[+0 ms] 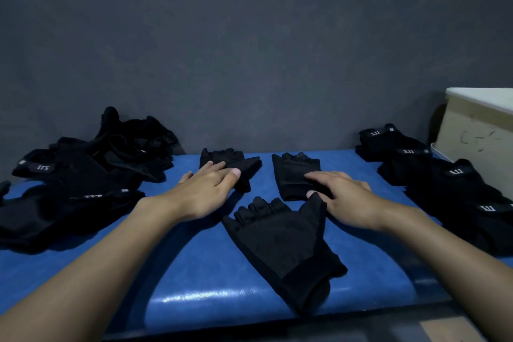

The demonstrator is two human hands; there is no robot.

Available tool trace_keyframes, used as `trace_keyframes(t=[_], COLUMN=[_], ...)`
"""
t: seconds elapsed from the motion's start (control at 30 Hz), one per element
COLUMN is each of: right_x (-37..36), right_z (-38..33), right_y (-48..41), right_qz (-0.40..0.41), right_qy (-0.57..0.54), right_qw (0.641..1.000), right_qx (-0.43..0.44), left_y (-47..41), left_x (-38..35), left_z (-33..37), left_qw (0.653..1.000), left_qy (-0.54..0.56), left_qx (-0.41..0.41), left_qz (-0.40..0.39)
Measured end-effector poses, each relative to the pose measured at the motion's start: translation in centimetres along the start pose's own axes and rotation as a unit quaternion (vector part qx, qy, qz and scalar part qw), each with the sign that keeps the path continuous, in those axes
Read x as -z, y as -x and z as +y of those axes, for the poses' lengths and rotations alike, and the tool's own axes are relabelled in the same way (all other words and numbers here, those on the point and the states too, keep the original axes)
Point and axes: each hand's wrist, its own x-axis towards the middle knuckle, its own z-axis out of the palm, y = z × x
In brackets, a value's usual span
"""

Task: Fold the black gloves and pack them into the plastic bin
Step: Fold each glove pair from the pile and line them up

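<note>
Three black fingerless gloves lie on the blue table point(194, 266). My left hand point(206, 190) rests flat, fingers spread, on the near edge of the far-left glove point(236, 162). My right hand point(342, 193) lies palm down on the far-right glove point(294, 172), fingers apart. A third glove point(280, 241) lies flat and unfolded in front, between my forearms, its thumb tip touching my right thumb. The pale plastic bin point(477, 130) stands at the far right.
A loose heap of black gloves point(77, 172) covers the left side of the table. A row of stacked gloves with white 5.11 labels point(444, 175) runs along the right side beside the bin. A dark grey wall stands behind.
</note>
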Motion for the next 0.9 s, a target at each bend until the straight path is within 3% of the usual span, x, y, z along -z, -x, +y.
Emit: trace_keyframes(t=[0.13, 0.3, 0.4, 0.5, 0.7, 0.9], right_x=[0.3, 1.4, 2.2, 2.5, 1.2, 0.2], right_z=[-0.4, -1.6, -3.0, -3.7, -2.6, -3.4], right_y=[-0.6, 0.7, 2.5, 4.0, 4.7, 4.7], right_qz=[0.018, 0.116, 0.092, 0.072, -0.021, -0.051], right_qy=[-0.019, -0.101, -0.203, -0.203, -0.115, -0.096], right_qw=[1.0, 0.985, 0.964, 0.958, 0.981, 0.983], right_qx=[0.002, 0.079, 0.147, 0.191, 0.154, 0.149], left_y=[0.0, 3.2, 6.3, 8.2, 9.8, 9.0], left_x=[0.7, 1.7, 1.2, 0.0, -1.7, -0.8], left_z=[0.7, 2.6, 4.5, 6.1, 5.8, 3.8], left_qw=[0.998, 0.984, 0.986, 0.982, 0.978, 0.986], left_qy=[-0.006, -0.062, -0.064, -0.121, -0.189, -0.132], left_qx=[-0.028, -0.101, -0.117, -0.127, -0.088, -0.096], left_qz=[0.047, 0.136, 0.095, 0.067, 0.034, -0.027])
